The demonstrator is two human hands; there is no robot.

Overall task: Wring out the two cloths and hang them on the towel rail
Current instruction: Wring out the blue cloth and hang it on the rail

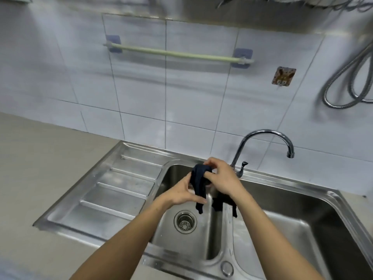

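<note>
Hands [203, 184] around dark cloth [198, 182]

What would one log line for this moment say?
step: wringing | left hand + right hand: both gripping dark cloth | place: over sink | towel rail: bare | hung: none
</note>
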